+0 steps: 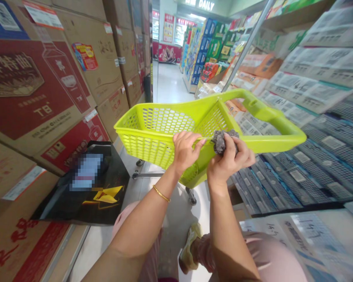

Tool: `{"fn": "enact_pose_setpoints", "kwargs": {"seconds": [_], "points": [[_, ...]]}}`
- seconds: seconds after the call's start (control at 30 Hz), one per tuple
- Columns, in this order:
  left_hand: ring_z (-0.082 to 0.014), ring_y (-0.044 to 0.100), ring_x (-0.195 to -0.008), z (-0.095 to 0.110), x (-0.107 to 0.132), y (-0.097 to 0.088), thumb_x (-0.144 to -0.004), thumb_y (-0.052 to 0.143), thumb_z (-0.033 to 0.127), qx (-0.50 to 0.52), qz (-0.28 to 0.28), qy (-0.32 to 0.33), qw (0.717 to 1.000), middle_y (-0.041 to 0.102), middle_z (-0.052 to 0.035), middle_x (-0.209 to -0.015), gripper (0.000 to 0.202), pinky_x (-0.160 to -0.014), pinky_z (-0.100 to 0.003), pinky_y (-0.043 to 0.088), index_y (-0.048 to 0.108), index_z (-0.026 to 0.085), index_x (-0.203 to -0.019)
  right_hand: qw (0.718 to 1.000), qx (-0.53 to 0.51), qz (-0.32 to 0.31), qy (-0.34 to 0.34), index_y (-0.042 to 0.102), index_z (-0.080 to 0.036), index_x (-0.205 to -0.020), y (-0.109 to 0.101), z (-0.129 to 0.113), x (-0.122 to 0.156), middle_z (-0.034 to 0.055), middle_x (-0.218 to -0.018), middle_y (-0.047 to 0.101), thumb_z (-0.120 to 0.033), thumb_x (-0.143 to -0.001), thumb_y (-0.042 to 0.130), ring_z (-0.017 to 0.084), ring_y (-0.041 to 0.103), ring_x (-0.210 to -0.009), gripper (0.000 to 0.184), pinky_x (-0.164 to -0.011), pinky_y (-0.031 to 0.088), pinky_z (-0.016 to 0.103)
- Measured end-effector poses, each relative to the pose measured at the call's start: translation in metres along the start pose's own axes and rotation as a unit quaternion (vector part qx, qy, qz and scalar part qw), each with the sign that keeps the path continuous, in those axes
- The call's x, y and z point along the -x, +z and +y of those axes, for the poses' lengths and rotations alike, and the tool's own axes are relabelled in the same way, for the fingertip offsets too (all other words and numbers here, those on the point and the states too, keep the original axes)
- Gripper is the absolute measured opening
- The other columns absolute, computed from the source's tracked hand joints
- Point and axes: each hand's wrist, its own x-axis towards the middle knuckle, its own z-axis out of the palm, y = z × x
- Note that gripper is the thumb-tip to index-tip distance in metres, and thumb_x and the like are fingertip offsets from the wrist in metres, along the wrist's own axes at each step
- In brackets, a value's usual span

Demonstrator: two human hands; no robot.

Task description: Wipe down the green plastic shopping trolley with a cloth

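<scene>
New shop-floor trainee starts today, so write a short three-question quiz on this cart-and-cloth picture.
1. True or false: the left hand grips the rim of the lime-green basket cart.
2. What does the right hand hold? A) a gray crumpled cloth B) a bottle C) a price tag
3. Fill in: the black bag with a yellow mark leans against stacked cartons on the person's ____ side.

Key: 1 true; 2 A, the gray cloth is pressed at the rim by the cart handle; 3 left.
</scene>
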Motion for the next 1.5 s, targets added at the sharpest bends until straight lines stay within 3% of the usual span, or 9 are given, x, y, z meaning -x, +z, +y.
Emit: {"fn": "enact_pose_setpoints", "kwargs": {"seconds": [0.23,0.37,0.53,0.67,0.8,0.97,1.17,1.27,1.5], "points": [[-0.0184,0.055,-0.085,-0.006,-0.004,0.0,-0.094,0.035,0.053,0.003,0.004,0.009,1.0,0.069,-0.0021,-0.086,0.043,-0.084,-0.034,0.033,0.067,0.023,-0.089,0.998,0.001,-0.037,-0.059,0.07,-0.03,-0.105,0.0,0.008,0.005,0.0064,-0.099,0.065,-0.03,-0.091,0.047,0.018,0.05,-0.098,0.027,-0.091,0.042,0.038],[-0.0189,0.055,-0.086,-0.007,-0.003,0.0,-0.092,0.038,0.054,-0.001,-0.003,0.004,1.0,0.068,-0.002,-0.085,0.041,-0.085,-0.034,0.033,0.066,0.024,-0.089,0.999,0.002,0.019,-0.027,0.07,-0.026,-0.103,-0.006,0.019,-0.003,0.0084,-0.099,0.063,-0.03,-0.091,0.044,0.02,0.051,-0.099,0.029,-0.09,0.043,0.041],[-0.0197,0.056,-0.092,-0.007,0.002,-0.001,-0.093,0.038,0.052,-0.016,0.011,0.002,1.0,0.069,-0.0037,-0.093,0.04,-0.092,-0.036,0.033,0.066,0.024,-0.096,0.999,-0.018,-0.025,-0.02,0.068,-0.025,-0.106,-0.011,0.02,0.0,0.009,-0.103,0.06,-0.025,-0.089,0.041,0.021,0.05,-0.102,0.033,-0.093,0.041,0.042],[-0.0204,0.054,-0.105,-0.003,0.008,-0.002,-0.095,0.035,0.046,-0.039,0.022,0.012,0.999,0.068,-0.0058,-0.106,0.04,-0.108,-0.04,0.023,0.062,0.022,-0.111,0.996,-0.031,-0.071,-0.049,0.069,-0.026,-0.105,-0.008,0.022,0.03,0.0084,-0.105,0.059,-0.018,-0.084,0.045,0.02,0.045,-0.104,0.033,-0.092,0.041,0.038],[-0.0214,0.048,-0.119,0.002,0.015,-0.002,-0.097,0.032,0.039,-0.072,0.007,0.026,0.997,0.061,-0.0096,-0.122,0.043,-0.113,-0.042,0.017,0.05,0.019,-0.13,0.988,-0.083,-0.116,-0.051,0.069,-0.025,-0.104,-0.005,0.027,0.073,0.0087,-0.105,0.058,-0.015,-0.081,0.044,0.02,0.044,-0.101,0.036,-0.091,0.041,0.038],[-0.0216,0.05,-0.113,-0.004,0.016,0.003,-0.097,0.033,0.036,-0.092,-0.006,0.051,0.994,0.061,-0.0103,-0.117,0.04,-0.108,-0.04,0.024,0.053,0.019,-0.126,0.977,-0.135,-0.167,-0.011,0.067,-0.023,-0.105,-0.005,0.031,0.095,0.008,-0.104,0.057,-0.009,-0.077,0.044,0.019,0.044,-0.099,0.039,-0.091,0.04,0.037],[-0.0225,0.052,-0.102,-0.011,0.012,0.007,-0.096,0.03,0.041,-0.096,0.027,0.056,0.993,0.064,-0.01,-0.107,0.041,-0.095,-0.037,0.032,0.059,0.019,-0.115,0.983,-0.157,-0.091,0.042,0.063,-0.024,-0.109,0.002,0.031,0.06,0.0069,-0.106,0.053,-0.007,-0.071,0.044,0.019,0.046,-0.102,0.045,-0.093,0.039,0.039],[-0.0231,0.052,-0.1,-0.009,0.013,0.007,-0.096,0.03,0.046,-0.105,0.044,0.054,0.992,0.064,-0.0105,-0.106,0.045,-0.093,-0.037,0.032,0.059,0.018,-0.113,0.982,-0.161,-0.082,0.048,0.062,-0.025,-0.11,0.009,0.032,0.053,0.0066,-0.109,0.05,-0.007,-0.067,0.044,0.02,0.045,-0.104,0.05,-0.094,0.038,0.04],[-0.026,0.051,-0.111,-0.016,0.014,0.008,-0.094,0.03,0.051,-0.131,0.016,0.048,0.99,0.061,-0.0147,-0.115,0.052,-0.102,-0.043,0.027,0.055,0.015,-0.123,0.981,-0.164,-0.094,0.039,0.064,-0.024,-0.102,0.017,0.033,0.099,0.0063,-0.104,0.051,-0.01,-0.07,0.046,0.019,0.047,-0.099,0.039,-0.091,0.041,0.038]]}}
